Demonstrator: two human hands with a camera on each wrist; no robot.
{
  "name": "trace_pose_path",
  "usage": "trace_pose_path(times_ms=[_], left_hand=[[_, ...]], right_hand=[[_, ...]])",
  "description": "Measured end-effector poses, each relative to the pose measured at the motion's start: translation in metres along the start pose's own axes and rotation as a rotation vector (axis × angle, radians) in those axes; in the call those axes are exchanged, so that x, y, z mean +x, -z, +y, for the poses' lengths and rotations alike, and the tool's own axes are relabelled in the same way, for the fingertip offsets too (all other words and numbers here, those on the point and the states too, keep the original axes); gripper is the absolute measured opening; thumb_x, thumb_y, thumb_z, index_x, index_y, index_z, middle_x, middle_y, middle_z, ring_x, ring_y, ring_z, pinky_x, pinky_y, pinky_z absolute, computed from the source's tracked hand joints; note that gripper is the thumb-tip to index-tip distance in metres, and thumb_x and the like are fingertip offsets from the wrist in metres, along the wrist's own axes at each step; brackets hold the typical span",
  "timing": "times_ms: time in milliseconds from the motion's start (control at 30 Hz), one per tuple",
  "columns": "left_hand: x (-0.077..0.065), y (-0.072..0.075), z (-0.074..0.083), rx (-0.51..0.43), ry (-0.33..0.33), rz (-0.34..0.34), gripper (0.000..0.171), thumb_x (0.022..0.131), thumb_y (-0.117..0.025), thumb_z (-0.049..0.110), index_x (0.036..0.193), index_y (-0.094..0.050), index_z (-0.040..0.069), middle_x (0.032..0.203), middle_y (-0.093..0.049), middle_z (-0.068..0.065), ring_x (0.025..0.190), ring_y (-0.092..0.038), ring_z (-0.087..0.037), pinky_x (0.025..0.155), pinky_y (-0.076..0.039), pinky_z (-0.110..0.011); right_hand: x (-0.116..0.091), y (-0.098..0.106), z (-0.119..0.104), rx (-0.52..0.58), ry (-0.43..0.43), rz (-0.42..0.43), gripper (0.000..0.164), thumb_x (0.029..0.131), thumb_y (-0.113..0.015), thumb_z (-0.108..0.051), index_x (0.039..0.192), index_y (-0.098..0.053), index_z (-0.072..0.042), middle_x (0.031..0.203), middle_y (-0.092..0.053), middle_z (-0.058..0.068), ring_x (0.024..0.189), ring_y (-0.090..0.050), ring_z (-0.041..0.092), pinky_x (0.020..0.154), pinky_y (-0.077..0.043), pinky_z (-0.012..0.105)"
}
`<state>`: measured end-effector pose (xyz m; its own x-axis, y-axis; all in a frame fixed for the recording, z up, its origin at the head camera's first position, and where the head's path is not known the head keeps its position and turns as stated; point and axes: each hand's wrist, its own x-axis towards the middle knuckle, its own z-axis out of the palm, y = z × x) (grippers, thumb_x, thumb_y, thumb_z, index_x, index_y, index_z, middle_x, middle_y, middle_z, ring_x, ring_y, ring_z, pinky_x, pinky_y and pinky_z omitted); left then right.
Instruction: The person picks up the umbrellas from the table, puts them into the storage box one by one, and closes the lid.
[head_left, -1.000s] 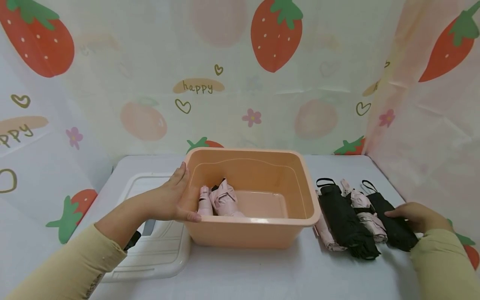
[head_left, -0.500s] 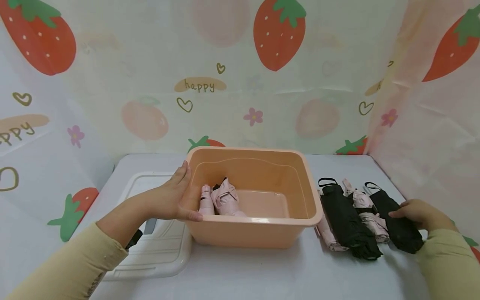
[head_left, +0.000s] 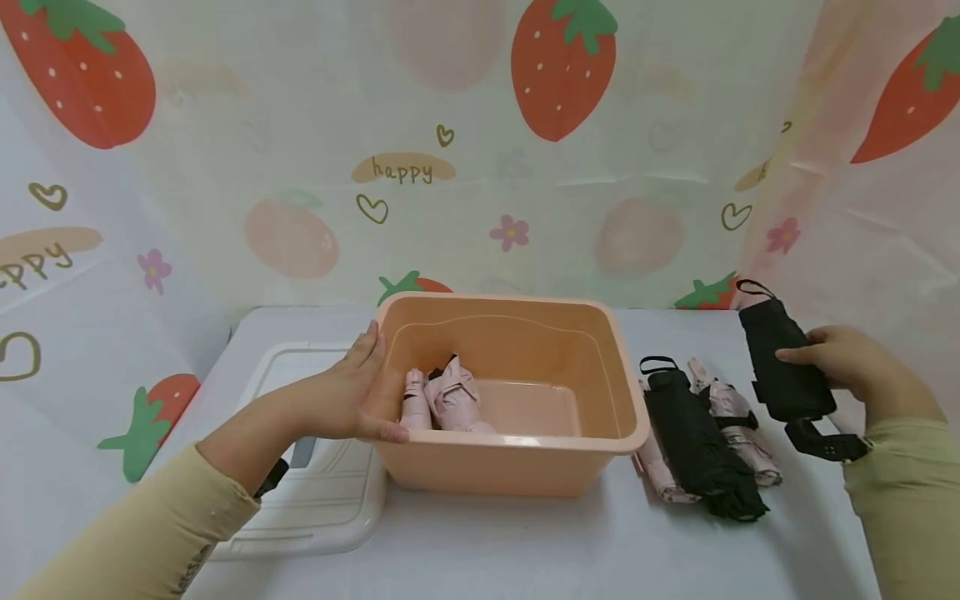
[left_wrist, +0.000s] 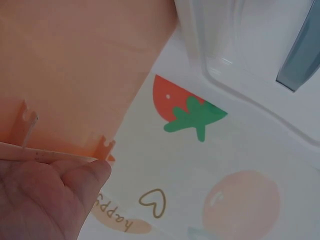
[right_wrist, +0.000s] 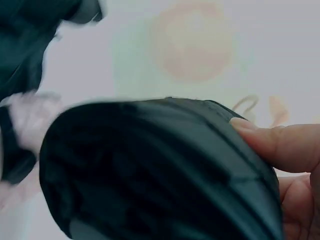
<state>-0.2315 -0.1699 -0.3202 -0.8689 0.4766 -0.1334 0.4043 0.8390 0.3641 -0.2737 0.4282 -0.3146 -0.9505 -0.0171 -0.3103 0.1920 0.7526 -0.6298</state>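
Note:
My right hand (head_left: 862, 362) grips a black folded umbrella (head_left: 780, 358) and holds it up over the right side of the table, wrist loop at its far end. In the right wrist view this umbrella (right_wrist: 160, 170) fills the middle, the thumb on its side. My left hand (head_left: 337, 396) rests against the left end of a peach plastic tub (head_left: 487, 471), fingers straight along the rim and thumb over the front corner. Two pink folded umbrellas, one slim (head_left: 414, 404) and one wider (head_left: 453, 396), lie inside at the left.
Right of the tub lie another black folded umbrella (head_left: 693, 442) and two pink ones, one (head_left: 738, 417) on its right and one (head_left: 658, 475) partly hidden on its left. A whitish lid (head_left: 322, 500) with a grey latch lies under my left forearm. Strawberry-print cloth surrounds the table.
The right hand has raised the rightmost black umbrella off the table, away from the others. The left hand keeps its place on the tub. The view has shifted very slightly.

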Motion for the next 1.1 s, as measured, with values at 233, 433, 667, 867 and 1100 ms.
trace_pose_path(times_ms=[233, 433, 667, 867, 1100], left_hand=[[0.001, 0.000, -0.001, -0.001, -0.008, 0.012, 0.134, 0.060, -0.065, 0.073, 0.142, 0.006, -0.007, 0.149, 0.015, -0.023, 0.137, 0.004, -0.039, 0.107, -0.018, -0.051], [0.001, -0.001, -0.002, 0.005, -0.008, 0.008, 0.134, 0.061, -0.064, 0.073, 0.142, 0.006, -0.007, 0.149, 0.015, -0.023, 0.137, 0.004, -0.039, 0.107, -0.019, -0.050], [0.003, -0.002, -0.003, 0.018, -0.017, 0.011, 0.134, 0.061, -0.063, 0.073, 0.142, 0.007, -0.007, 0.148, 0.015, -0.023, 0.137, 0.004, -0.038, 0.107, -0.019, -0.050], [0.003, -0.002, -0.003, 0.019, -0.015, 0.010, 0.134, 0.060, -0.063, 0.075, 0.142, 0.007, -0.006, 0.149, 0.016, -0.023, 0.137, 0.004, -0.038, 0.107, -0.018, -0.050], [0.002, 0.000, 0.000, 0.005, -0.002, -0.002, 0.133, 0.061, -0.063, 0.073, 0.142, 0.005, -0.007, 0.149, 0.015, -0.022, 0.137, 0.005, -0.038, 0.107, -0.018, -0.051]], right_hand=[[-0.001, -0.003, -0.055, 0.005, 0.100, 0.034, 0.075, 0.092, -0.052, -0.038, 0.127, -0.024, 0.022, 0.100, -0.055, 0.021, 0.078, -0.062, 0.018, 0.074, -0.052, 0.037], [0.004, -0.013, -0.103, 0.046, 0.197, 0.042, 0.069, 0.091, -0.055, -0.032, 0.128, -0.026, 0.019, 0.109, -0.050, 0.023, 0.079, -0.060, 0.012, 0.076, -0.052, 0.033], [0.009, -0.027, -0.151, 0.057, 0.225, 0.050, 0.069, 0.089, -0.058, -0.038, 0.128, -0.031, 0.012, 0.109, -0.050, 0.022, 0.082, -0.059, 0.016, 0.081, -0.050, 0.037], [0.008, -0.046, -0.185, 0.116, 0.276, 0.041, 0.059, 0.090, -0.057, -0.034, 0.126, -0.036, 0.008, 0.113, -0.051, 0.021, 0.087, -0.060, 0.018, 0.087, -0.047, 0.043], [0.012, -0.085, -0.214, 0.264, 0.324, -0.088, 0.048, 0.092, -0.056, -0.019, 0.124, -0.037, 0.011, 0.115, -0.049, 0.024, 0.092, -0.059, 0.024, 0.088, -0.047, 0.044]])
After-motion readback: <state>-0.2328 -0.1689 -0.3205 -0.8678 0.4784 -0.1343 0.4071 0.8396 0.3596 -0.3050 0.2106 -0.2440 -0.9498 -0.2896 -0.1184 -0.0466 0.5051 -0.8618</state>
